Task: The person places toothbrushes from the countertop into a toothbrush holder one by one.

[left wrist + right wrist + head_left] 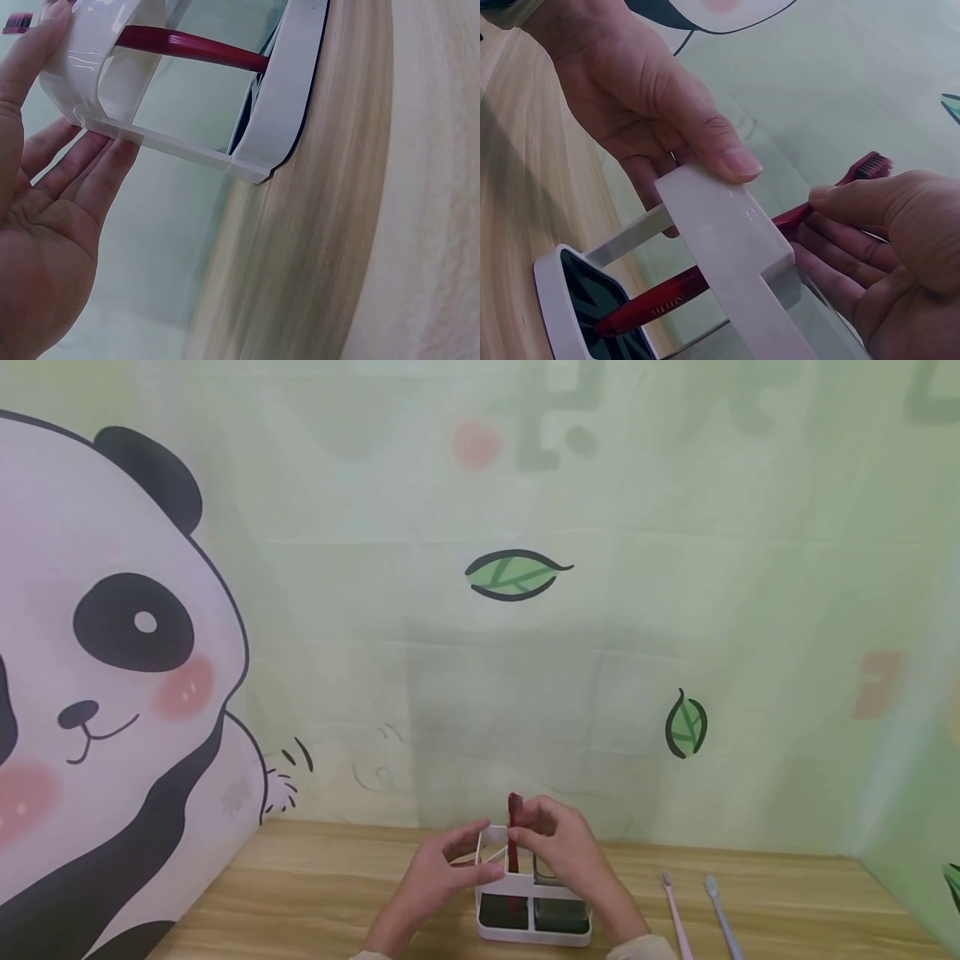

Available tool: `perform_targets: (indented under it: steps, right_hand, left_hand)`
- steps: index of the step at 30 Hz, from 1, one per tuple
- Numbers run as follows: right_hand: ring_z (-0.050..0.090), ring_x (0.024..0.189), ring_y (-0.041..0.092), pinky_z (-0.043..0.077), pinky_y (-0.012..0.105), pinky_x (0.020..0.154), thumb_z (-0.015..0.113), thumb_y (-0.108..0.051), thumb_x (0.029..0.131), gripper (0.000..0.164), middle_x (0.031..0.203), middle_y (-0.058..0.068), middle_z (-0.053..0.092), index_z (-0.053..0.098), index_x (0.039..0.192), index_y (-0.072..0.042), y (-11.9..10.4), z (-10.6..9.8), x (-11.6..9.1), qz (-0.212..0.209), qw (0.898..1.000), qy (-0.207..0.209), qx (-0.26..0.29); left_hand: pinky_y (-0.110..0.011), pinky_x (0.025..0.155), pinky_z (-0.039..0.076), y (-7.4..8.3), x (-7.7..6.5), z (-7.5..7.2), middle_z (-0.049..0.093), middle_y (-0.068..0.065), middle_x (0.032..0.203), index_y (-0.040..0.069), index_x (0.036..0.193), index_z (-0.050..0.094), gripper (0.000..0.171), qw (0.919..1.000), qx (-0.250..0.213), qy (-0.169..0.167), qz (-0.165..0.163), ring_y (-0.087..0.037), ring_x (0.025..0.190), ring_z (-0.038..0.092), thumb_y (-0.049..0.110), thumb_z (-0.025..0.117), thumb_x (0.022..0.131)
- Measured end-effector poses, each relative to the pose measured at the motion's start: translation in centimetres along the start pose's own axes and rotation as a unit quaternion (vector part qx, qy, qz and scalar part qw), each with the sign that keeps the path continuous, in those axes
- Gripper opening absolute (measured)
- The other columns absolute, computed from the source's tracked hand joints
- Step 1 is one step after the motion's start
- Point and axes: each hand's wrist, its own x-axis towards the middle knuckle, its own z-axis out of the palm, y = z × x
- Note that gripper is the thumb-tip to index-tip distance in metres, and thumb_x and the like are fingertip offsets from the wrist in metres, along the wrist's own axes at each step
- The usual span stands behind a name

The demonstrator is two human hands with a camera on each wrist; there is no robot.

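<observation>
A white toothbrush holder (536,935) with dark base pads stands on the table. My left hand (438,877) grips its upper frame from the left, the thumb over the front in the right wrist view and the fingers on the far side. A red toothbrush (513,843) passes upright through a slot of the frame, bristles up. My right hand (566,852) pinches it just below the head between thumb and fingers. In the left wrist view the lower end of the red handle (199,49) reaches down to the base, inside its rim.
To the right on the wooden table (300,877) lie a pink toothbrush (677,918) and a blue toothbrush (722,914), side by side. A clear cup (551,870) sits in the holder's right side, partly behind my right hand. Behind the table hangs a green printed cloth (337,610).
</observation>
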Motion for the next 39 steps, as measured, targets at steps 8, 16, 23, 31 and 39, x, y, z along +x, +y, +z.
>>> perform_targets:
  steps: [8,16,23,31,39]
  right_hand:
    - [0.072,0.099,0.023,0.058,0.026,0.085,0.078,-0.010,0.098,0.019,0.107,0.009,0.076,0.072,0.114,-0.002,-0.3,-1.0,-0.2,0.001,1.000,0.010,-0.016]
    - [0.072,0.102,0.024,0.059,0.025,0.086,0.076,-0.012,0.100,0.025,0.113,0.014,0.076,0.070,0.121,0.000,-1.4,-2.8,-1.2,-0.002,0.999,0.021,-0.041]
    - [0.072,0.105,0.019,0.057,0.027,0.090,0.077,-0.016,0.100,0.026,0.112,0.005,0.077,0.072,0.121,-0.003,-2.0,-4.4,-2.3,0.019,0.997,0.036,-0.072]
    - [0.071,0.103,0.018,0.057,0.027,0.089,0.077,-0.016,0.099,0.024,0.111,0.004,0.077,0.073,0.120,-0.004,-1.5,-6.6,-3.4,0.038,0.993,0.049,-0.104]
    - [0.072,0.101,0.020,0.060,0.027,0.083,0.079,-0.019,0.099,0.028,0.112,0.007,0.076,0.072,0.121,-0.002,-0.4,-8.7,-4.5,0.074,0.989,0.056,-0.111]
  left_hand:
    - [-0.051,0.105,0.054,0.0,0.0,0.0,0.063,-0.020,0.145,0.003,0.149,0.060,0.068,0.9999,-0.006,0.003,0.008,-0.041,0.131,0.061,0.026,0.087,0.091]
    - [-0.051,0.105,0.054,-0.1,0.0,0.2,0.064,-0.022,0.142,0.002,0.148,0.060,0.068,0.9997,-0.014,0.007,0.016,-0.041,0.129,0.062,0.022,0.088,0.090]
    - [-0.052,0.104,0.054,-0.2,0.0,0.2,0.065,-0.022,0.140,0.002,0.147,0.062,0.068,0.9998,-0.010,0.010,0.017,-0.043,0.128,0.063,0.025,0.089,0.089]
    - [-0.052,0.105,0.053,-0.2,-0.1,0.2,0.066,-0.022,0.140,0.003,0.147,0.062,0.069,0.9997,-0.004,0.014,0.020,-0.040,0.127,0.064,0.024,0.090,0.087]
    - [-0.052,0.104,0.054,-0.2,-0.1,0.2,0.066,-0.022,0.139,0.003,0.147,0.062,0.068,0.9997,-0.006,0.015,0.017,-0.040,0.127,0.064,0.023,0.090,0.088]
